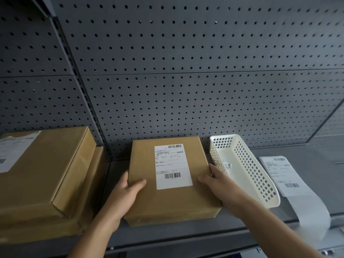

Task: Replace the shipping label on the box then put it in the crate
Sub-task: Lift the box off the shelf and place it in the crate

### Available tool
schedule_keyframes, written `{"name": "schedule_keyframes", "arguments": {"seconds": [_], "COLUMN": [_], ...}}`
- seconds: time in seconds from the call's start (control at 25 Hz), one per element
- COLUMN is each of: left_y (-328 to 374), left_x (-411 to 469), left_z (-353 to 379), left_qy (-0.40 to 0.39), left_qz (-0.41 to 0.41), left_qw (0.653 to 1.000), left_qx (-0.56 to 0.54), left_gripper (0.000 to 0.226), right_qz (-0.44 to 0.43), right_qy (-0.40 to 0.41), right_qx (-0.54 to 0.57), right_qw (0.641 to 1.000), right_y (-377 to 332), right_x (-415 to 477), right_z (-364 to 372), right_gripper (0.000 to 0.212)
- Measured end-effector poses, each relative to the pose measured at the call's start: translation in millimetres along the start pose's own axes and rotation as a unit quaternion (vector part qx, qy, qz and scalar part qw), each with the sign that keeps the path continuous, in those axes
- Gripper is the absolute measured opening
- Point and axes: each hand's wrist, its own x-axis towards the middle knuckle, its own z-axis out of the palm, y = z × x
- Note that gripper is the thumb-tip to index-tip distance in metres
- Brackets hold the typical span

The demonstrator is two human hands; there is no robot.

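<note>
box (167, 202), brown cardboard, flat, one item. held by: left hand (128, 192), thumb laid on the top face, fingers curled down over the left edge; right hand (217, 181), thumb on the top face, fingers wrapped over the right edge; both grip the box and hold nothing else. position: directly between the two hands, appearing to rest on the grey shelf (186, 235) near its front. fitted: shipping label (173, 166), white, with barcodes at top and bottom, lying flat and whole on the top face, just beyond both thumbs. adjacent right: white basket (247, 170), perforated, touching or just beside the right hand; whether it serves as the crate cannot be told. further right: strip of printed labels (279, 174), trailing off the shelf front. adjacent left: two larger cartons (46, 174), stacked, apart from the box. behind: grey pegboard (186, 71). progress, judged: whether the label is the old one or its replacement cannot be told; no peeling shows; the box is not yet in any crate, so at least the placing remains.
</note>
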Motion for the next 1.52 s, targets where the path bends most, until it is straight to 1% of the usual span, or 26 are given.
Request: {"name": "schedule_keyframes", "arguments": {"seconds": [0.12, 0.24, 0.44, 0.52, 0.56, 0.6, 0.72, 0.76, 0.88, 0.96, 1.08, 1.2, 1.36, 1.52], "left_y": [12.7, 36.4, 80.6, 97.5, 105.9, 113.4, 131.6, 135.7, 141.6, 141.4, 135.9, 117.2, 79.9, 33.4], "left_x": [-11.9, -27.4, -56.6, -67.2, -73.1, -79.9, -98.7, -106.4, -121.7, -130.8, -144.7, -157.9, -169.3, -172.0], "left_z": [-2.5, -1.8, 24.6, 45.4, 61.4, 77.4, 131.7, 154.1, 214.8, 257.4, 320.7, 387.3, 461.5, 521.8], "left_qy": [-0.007, -0.018, -0.060, -0.081, -0.099, -0.116, -0.177, -0.202, -0.279, -0.331, -0.376, -0.420, -0.478, -0.517], "left_qz": [0.013, 0.064, 0.149, 0.174, 0.188, 0.199, 0.235, 0.240, 0.268, 0.274, 0.277, 0.270, 0.249, 0.216], "left_qw": [1.000, 0.997, 0.986, 0.981, 0.977, 0.973, 0.956, 0.949, 0.922, 0.902, 0.883, 0.864, 0.837, 0.818], "left_qx": [-0.015, -0.029, -0.033, -0.030, -0.022, -0.016, 0.005, 0.012, 0.023, 0.035, 0.050, 0.066, 0.091, 0.131], "left_gripper": [0.055, 0.044, 0.035, 0.040, 0.045, 0.044, 0.027, 0.026, 0.031, 0.034, 0.036, 0.034, 0.035, 0.031], "right_qz": [-0.026, -0.058, -0.118, -0.116, -0.118, -0.121, -0.115, -0.109, -0.089, -0.079, -0.061, -0.048, -0.026, 0.018], "right_qy": [0.030, 0.055, 0.131, 0.169, 0.189, 0.204, 0.256, 0.279, 0.340, 0.385, 0.432, 0.476, 0.536, 0.553], "right_qx": [0.025, 0.030, 0.050, 0.060, 0.062, 0.060, 0.089, 0.104, 0.131, 0.161, 0.187, 0.207, 0.232, 0.282], "right_qw": [0.999, 0.996, 0.983, 0.977, 0.973, 0.970, 0.956, 0.948, 0.927, 0.905, 0.880, 0.853, 0.811, 0.784], "right_y": [-6.0, -13.3, -14.6, -10.6, -7.0, -2.6, 14.4, 24.3, 50.7, 71.6, 111.0, 157.9, 224.7, 291.8], "right_x": [-20.3, -48.5, -95.7, -117.7, -131.6, -143.4, -180.9, -195.9, -233.9, -258.3, -290.1, -316.0, -335.0, -338.2], "right_z": [-4.4, -16.2, -57.2, -79.3, -92.8, -106.3, -145.1, -160.3, -200.3, -225.1, -256.4, -278.4, -295.7, -298.9], "right_gripper": [0.026, 0.031, 0.034, 0.036, 0.036, 0.036, 0.041, 0.042, 0.041, 0.038, 0.042, 0.047, 0.048, 0.045]}}
